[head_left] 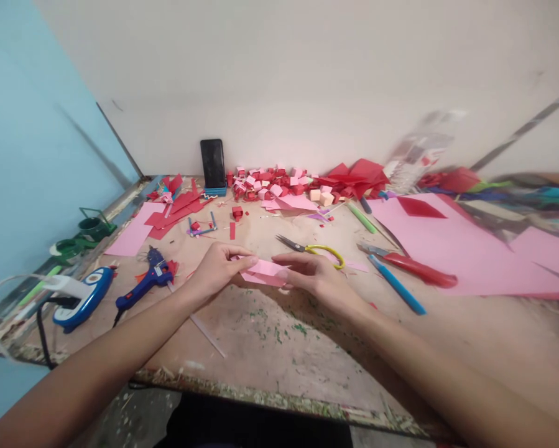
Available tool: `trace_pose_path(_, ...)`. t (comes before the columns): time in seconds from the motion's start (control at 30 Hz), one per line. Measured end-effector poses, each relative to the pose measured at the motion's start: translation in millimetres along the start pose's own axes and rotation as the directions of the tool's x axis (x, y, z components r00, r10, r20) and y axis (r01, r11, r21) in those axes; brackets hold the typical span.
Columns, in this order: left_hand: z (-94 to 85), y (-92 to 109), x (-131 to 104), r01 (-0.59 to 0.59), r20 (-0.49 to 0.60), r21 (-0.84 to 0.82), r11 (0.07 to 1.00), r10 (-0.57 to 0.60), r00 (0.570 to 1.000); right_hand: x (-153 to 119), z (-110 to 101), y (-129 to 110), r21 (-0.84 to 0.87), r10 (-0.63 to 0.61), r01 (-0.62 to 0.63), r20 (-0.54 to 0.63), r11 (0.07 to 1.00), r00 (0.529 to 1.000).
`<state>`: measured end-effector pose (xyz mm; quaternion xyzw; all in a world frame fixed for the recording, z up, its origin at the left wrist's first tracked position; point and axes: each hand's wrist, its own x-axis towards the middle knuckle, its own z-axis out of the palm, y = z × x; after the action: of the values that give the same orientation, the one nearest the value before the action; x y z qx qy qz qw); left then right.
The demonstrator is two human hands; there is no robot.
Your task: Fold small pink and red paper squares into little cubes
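A small folded piece of pink paper (266,272) is held between both hands above the middle of the table. My left hand (221,267) pinches its left end, thumb on top. At its right end, my right hand (309,272) grips the paper between thumb and fingers. Just behind my right hand lie scissors (311,249) with yellow handles. A blue glue gun (151,277) rests to the left of my left hand. Right of my right hand are a red-handled cutter (414,267) and a blue stick-like tool (397,285).
Small red and pink paper boxes (274,182) are heaped along the wall near a propped phone (212,163). Large pink sheets (447,249) cover the right side. A blue-and-white power strip (83,298) with cables sits at left; green scraps (300,328) dot the front.
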<state>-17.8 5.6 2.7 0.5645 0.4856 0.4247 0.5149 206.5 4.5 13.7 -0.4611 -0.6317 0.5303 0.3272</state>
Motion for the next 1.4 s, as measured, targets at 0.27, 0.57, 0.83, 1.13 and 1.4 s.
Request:
trace_pose_path(0.27, -2.2, 1, 1, 0.121, 0.022, -0.182, 0.976, -0.119, 0.993, -9, 6, 0, -0.337, -0.29, 0.249, -0.077, 0.908, 0.954)
trace_pose_path(0.57, -4.4, -4, 5, 0.069, -0.019, -0.105, 0.992, -0.071, 0.997, -2, 1, 8, -0.417, -0.321, 0.266, -0.065, 0.869, 0.945)
trace_pose_path(0.83, -2.3, 8, -3, -0.084, -0.024, 0.126, 0.988, 0.088, 0.996, -3, -2, -6, -0.112, -0.079, 0.083, 0.045, 0.99, 0.996)
trace_pose_path(1.13, 0.5, 7, -5, -0.108, -0.022, 0.149, 0.983, 0.112, 0.993, 3, -2, 5, -0.18, -0.042, 0.048, 0.033, 0.982, 0.999)
trace_pose_path(1.4, -5.4, 1, 4, -0.018, -0.084, 0.016, 1.0, 0.02, 0.996, 4, -7, 3, -0.093, 0.027, -0.025, 0.017, 0.995, 0.999)
